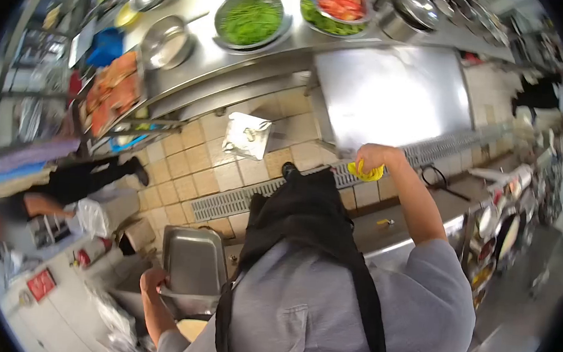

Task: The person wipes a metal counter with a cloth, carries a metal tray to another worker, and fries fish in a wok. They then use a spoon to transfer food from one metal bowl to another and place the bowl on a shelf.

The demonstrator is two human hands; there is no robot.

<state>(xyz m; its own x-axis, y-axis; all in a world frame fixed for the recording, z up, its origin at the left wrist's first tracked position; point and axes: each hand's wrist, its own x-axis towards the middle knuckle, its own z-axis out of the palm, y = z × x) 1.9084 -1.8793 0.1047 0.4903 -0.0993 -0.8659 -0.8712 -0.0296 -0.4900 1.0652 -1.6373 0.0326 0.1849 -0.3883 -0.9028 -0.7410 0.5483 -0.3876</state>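
My left hand [153, 281] is closed on the near left edge of a deep grey metal pan [194, 262], whose inside looks bare. My right hand [374, 155] is stretched out ahead, its fingers closed round a crumpled yellow cloth [365, 172]. Just beyond that hand lies a broad shiny steel surface [390, 92], and the cloth is near its front edge. Part of a pale round thing [191, 328] shows below the pan, half hidden by my arm.
On the steel counter [201, 57] stand a bowl of chopped greens [249, 20], a bowl of red pieces [340, 0] and a metal bowl [166, 40]. Orange-pink fillets [113, 90] fill a tray at left. A foil-like sheet [247, 135] lies on the tiles. Another person [63, 182] is at left.
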